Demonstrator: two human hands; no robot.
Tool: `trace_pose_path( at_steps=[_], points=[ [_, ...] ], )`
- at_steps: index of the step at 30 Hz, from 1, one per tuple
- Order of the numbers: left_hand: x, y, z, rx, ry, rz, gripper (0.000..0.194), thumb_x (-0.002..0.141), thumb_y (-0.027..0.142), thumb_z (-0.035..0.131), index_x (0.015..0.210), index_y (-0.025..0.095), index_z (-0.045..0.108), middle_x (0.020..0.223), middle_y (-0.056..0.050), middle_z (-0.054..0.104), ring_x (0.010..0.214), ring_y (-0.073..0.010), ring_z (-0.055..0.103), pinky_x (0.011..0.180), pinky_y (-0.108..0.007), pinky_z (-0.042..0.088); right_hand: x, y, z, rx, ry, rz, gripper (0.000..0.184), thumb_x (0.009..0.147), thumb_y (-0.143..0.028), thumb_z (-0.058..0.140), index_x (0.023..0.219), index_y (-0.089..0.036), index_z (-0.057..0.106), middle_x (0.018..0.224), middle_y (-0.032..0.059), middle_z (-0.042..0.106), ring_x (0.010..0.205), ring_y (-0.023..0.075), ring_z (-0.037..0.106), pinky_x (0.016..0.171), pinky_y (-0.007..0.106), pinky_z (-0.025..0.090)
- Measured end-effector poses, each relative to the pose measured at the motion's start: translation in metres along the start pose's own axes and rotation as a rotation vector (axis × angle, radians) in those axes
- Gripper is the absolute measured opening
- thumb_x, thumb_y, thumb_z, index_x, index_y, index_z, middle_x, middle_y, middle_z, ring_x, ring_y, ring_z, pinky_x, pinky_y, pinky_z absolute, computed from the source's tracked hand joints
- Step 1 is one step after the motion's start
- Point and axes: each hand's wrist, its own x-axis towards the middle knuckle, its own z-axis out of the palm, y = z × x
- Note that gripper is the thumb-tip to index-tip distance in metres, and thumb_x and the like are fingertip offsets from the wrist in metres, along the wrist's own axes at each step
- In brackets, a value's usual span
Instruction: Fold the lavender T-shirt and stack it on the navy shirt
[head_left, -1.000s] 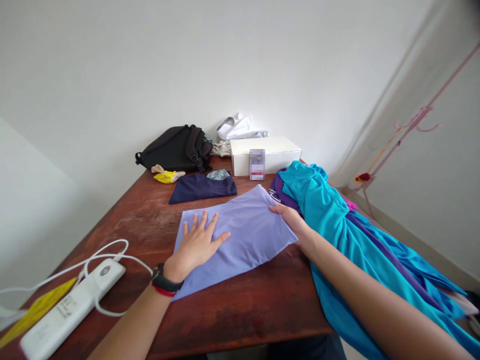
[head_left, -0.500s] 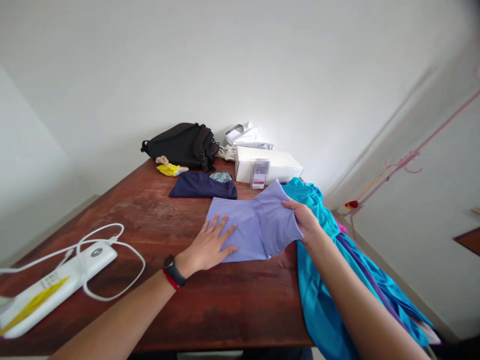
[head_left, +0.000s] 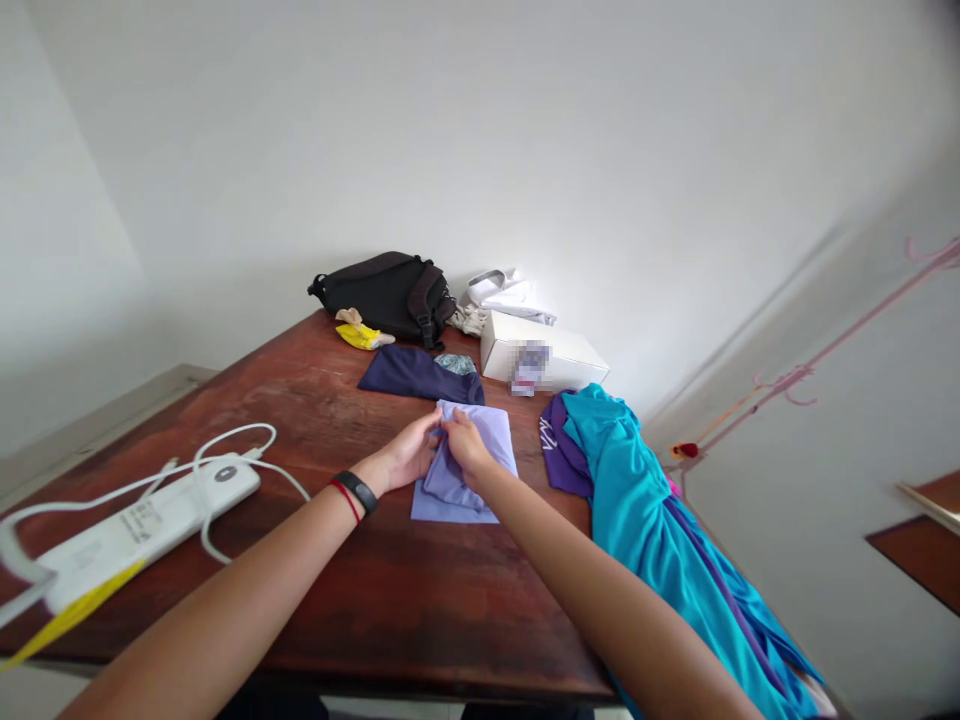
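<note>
A lavender cloth point(head_left: 491, 435) lies folded over on itself on the wooden table, its lower layer showing along the left and front edges. My right hand point(head_left: 466, 445) pinches the folded flap near its far left corner. Close beside it, my left hand point(head_left: 409, 455) has its thumb and fingertips closed on the same corner. The fingertips of both hands nearly meet there. Just beyond the cloth lies a folded navy garment point(head_left: 412, 375) with a patterned grey-blue patch point(head_left: 454, 364).
A white power strip point(head_left: 150, 520) with looped cables lies at left. Turquoise fabric point(head_left: 622, 460) and a purple piece point(head_left: 564, 450) cover the right edge. Behind are a black backpack point(head_left: 379, 295), a white box point(head_left: 551, 350) and a yellow item point(head_left: 358, 335).
The right side of the lavender cloth has been folded over to the left. My right hand moved left with it; my left hand went from lying flat to pinching the corner.
</note>
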Motion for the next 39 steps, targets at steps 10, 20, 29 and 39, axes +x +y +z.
trace_pose_path(
  at_steps=[10,20,29,39],
  points=[
    [0.014,-0.024,-0.018,0.484,0.246,0.304,0.074,0.069,0.039,0.082,0.137,0.024,0.057,0.136,-0.012,0.063,0.124,-0.0340,0.057,0.100,-0.044,0.046,-0.050,-0.020,-0.051,0.157,-0.028,-0.036,0.044,0.089,-0.027,0.050,0.129,-0.024,0.068,0.136,0.0047,0.064,0.132,0.0264,0.054,0.117,0.048,0.034],
    [0.011,-0.007,-0.022,0.656,0.237,0.372,0.069,0.065,0.013,0.070,0.134,0.016,0.062,0.143,-0.013,0.059,0.133,-0.0327,0.052,0.114,-0.043,0.036,-0.074,0.003,-0.072,-0.534,-0.250,-0.252,0.059,0.099,-0.049,0.049,0.153,-0.027,0.041,0.166,0.0089,0.019,0.153,0.0367,0.008,0.120,0.062,0.013],
    [0.008,0.002,-0.033,1.292,0.441,0.681,0.049,0.076,0.007,0.055,0.122,0.019,0.067,0.134,-0.012,0.063,0.127,-0.0290,0.058,0.111,-0.045,0.043,-0.079,0.011,-0.066,-0.738,-0.313,-0.344,0.062,0.100,-0.058,0.042,0.155,-0.029,0.036,0.166,0.0102,0.021,0.153,0.0408,0.004,0.118,0.066,0.013],
    [0.012,-0.002,0.028,1.447,-0.025,0.717,0.045,0.105,0.041,0.036,0.134,0.019,0.061,0.142,-0.008,0.059,0.141,-0.0235,0.045,0.120,-0.043,0.034,-0.079,0.016,-0.065,-0.700,-0.230,-0.403,0.062,0.098,-0.061,0.044,0.147,-0.024,0.051,0.159,0.0134,0.037,0.150,0.0393,0.019,0.118,0.064,0.014]
  ],
)
